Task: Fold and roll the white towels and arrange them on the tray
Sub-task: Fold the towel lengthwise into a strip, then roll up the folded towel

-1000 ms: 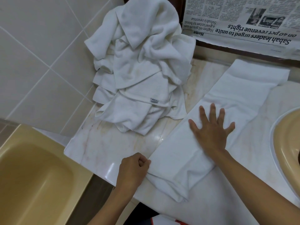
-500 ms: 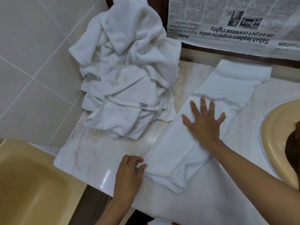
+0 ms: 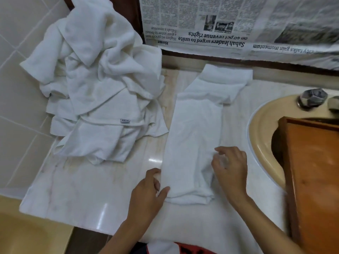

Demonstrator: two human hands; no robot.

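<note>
A white towel [image 3: 194, 136] folded into a long narrow strip lies on the marble counter [image 3: 82, 189], with its far end doubled over near the wall. My left hand [image 3: 149, 191] holds the strip's near left corner, thumb on the edge. At the near right edge, my right hand [image 3: 232, 171] has curled fingers that pinch a bunched bit of cloth. A loose pile of white towels [image 3: 99, 92] sits in the far left corner. The wooden tray [image 3: 315, 171] rests across the sink at the right.
A beige sink [image 3: 260, 143] with a metal tap knob [image 3: 311, 98] lies under the tray. Newspaper [image 3: 220, 24] covers the wall behind the counter. A yellow basin [image 3: 27, 233] is below the counter's left edge. Tiled wall stands at the left.
My right hand left the middle of the towel, where it lay flat, and came to the near right edge with curled fingers. The view swung right, showing the tray.
</note>
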